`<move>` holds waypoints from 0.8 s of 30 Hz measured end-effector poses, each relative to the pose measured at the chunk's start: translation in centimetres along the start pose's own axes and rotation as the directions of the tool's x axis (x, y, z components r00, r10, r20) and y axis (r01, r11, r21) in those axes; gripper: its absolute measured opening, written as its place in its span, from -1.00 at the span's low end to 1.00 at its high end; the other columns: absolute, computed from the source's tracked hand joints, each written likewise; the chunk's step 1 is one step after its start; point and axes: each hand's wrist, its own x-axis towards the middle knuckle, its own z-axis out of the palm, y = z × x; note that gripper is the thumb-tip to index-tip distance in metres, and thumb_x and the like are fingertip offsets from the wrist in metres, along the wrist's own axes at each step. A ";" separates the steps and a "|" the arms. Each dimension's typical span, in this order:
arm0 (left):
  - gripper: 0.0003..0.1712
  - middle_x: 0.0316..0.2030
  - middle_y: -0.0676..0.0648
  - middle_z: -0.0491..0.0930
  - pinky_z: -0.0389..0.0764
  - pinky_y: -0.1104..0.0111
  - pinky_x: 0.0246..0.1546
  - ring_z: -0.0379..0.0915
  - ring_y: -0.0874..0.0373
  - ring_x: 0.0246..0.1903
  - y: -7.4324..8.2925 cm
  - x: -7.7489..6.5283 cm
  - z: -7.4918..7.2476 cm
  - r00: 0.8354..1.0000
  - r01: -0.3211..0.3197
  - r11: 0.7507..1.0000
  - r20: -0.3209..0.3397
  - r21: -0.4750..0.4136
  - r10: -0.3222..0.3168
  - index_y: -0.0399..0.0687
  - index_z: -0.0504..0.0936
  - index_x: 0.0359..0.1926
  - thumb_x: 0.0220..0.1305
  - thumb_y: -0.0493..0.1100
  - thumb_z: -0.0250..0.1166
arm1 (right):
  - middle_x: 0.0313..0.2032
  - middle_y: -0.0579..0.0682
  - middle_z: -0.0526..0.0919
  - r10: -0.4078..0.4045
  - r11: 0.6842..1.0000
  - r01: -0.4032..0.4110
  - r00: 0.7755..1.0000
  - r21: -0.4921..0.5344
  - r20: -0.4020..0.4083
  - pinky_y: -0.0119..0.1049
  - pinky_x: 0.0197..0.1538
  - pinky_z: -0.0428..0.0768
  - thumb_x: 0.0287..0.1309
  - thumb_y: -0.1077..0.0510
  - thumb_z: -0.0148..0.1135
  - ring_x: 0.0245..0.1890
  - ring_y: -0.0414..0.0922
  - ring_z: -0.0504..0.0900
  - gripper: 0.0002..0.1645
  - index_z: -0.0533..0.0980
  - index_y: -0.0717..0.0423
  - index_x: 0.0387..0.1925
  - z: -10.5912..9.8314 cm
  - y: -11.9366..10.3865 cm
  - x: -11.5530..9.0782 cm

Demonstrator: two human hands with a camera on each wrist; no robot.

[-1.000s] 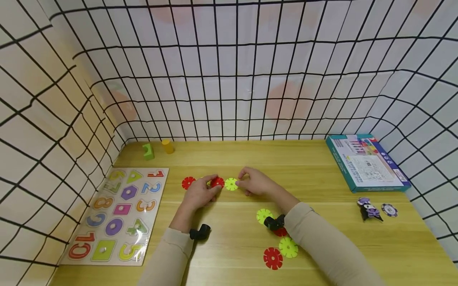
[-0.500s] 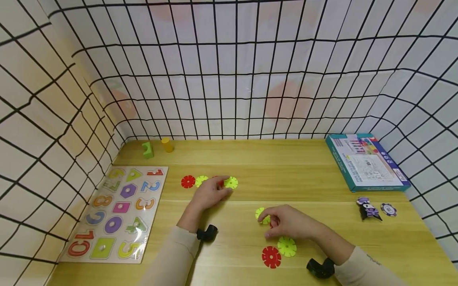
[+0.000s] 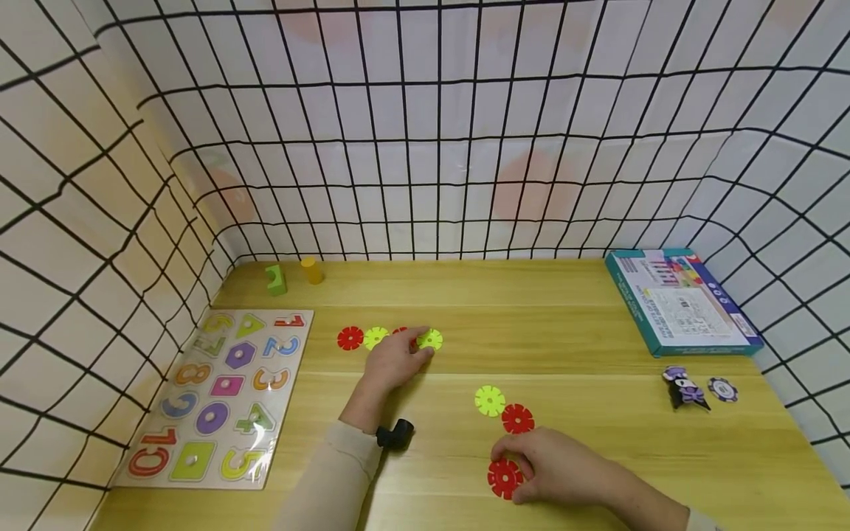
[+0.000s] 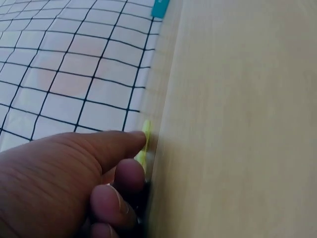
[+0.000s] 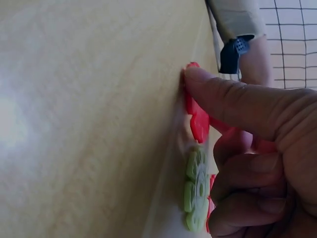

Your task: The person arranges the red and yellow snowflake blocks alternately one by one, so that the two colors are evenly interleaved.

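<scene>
Four-colour guessing aside, a row of notched plastic snowflake discs runs across the table: a red disc (image 3: 350, 338), a yellow-green disc (image 3: 375, 338), another red disc mostly hidden by my left hand (image 3: 392, 361), and a yellow-green end disc (image 3: 430, 339). My left thumb and index finger hold that end disc at its edges; its thin edge (image 4: 146, 134) shows in the left wrist view. Lower right, my right hand (image 3: 564, 466) pinches a red disc (image 3: 505, 479), also seen as red plastic (image 5: 199, 121) at the thumb tip. A green disc (image 5: 196, 193) lies beside it, covered by the hand in the head view.
A yellow-green disc (image 3: 490, 401) and a red disc (image 3: 518, 419) lie above my right hand. A number puzzle board (image 3: 219, 398) is at left, with green (image 3: 275, 280) and orange (image 3: 312, 271) blocks behind. At right are a box (image 3: 684, 302), a figure (image 3: 685, 389) and a chip (image 3: 722, 390).
My right hand has left the row's right end, come back toward the near discs and taken hold of the nearest red one. My left hand has slid right onto the yellow-green end disc.
</scene>
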 end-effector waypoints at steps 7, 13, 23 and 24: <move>-0.48 -0.28 0.10 0.57 0.40 0.31 -0.41 0.38 0.17 -0.41 0.1 0.0 0.2 0.999 0.026 1.000 -0.022 -0.014 -0.026 0.23 0.49 0.17 0.16 0.14 0.23 | -0.51 -0.27 0.38 -0.050 0.997 0.047 0.998 -0.061 -0.048 -0.43 -0.45 0.39 -0.21 -0.15 0.46 -0.52 -0.31 0.37 -0.54 0.44 -0.30 -0.23 0.1 -0.3 0.2; -0.47 -0.53 0.06 0.50 0.39 0.30 -0.54 0.39 0.15 -0.69 -0.2 0.0 0.3 1.000 0.027 0.998 -0.007 -0.061 -0.027 0.21 0.48 0.18 0.17 0.12 0.22 | -0.53 -0.29 0.41 -0.117 0.993 0.117 0.992 0.001 -0.038 -0.44 -0.46 0.40 -0.15 -0.12 0.43 -0.51 -0.32 0.40 -0.65 0.41 -0.29 -0.36 -0.6 -0.4 0.3; -0.47 -0.70 0.06 0.46 0.41 0.27 -0.68 0.39 0.13 -0.84 -0.2 -0.1 0.2 0.999 0.044 0.992 0.018 -0.119 -0.042 0.19 0.46 0.19 0.19 0.10 0.22 | -0.47 -0.20 0.57 -0.124 0.983 0.135 0.988 0.128 -0.090 -0.37 -0.45 0.53 0.13 -0.05 0.24 -0.52 -0.24 0.52 -0.81 0.50 -0.26 -0.18 -3.1 -0.8 3.3; -0.47 -0.70 0.06 0.46 0.42 0.27 -0.69 0.39 0.13 -0.84 -0.2 -0.1 0.2 0.999 0.045 0.991 0.020 -0.126 -0.043 0.19 0.46 0.19 0.19 0.10 0.22 | -0.46 -0.18 0.58 -0.114 0.983 0.127 0.988 0.130 -0.107 -0.35 -0.43 0.53 0.17 -0.04 0.20 -0.50 -0.22 0.54 -0.82 0.50 -0.26 -0.16 -3.4 -0.9 3.8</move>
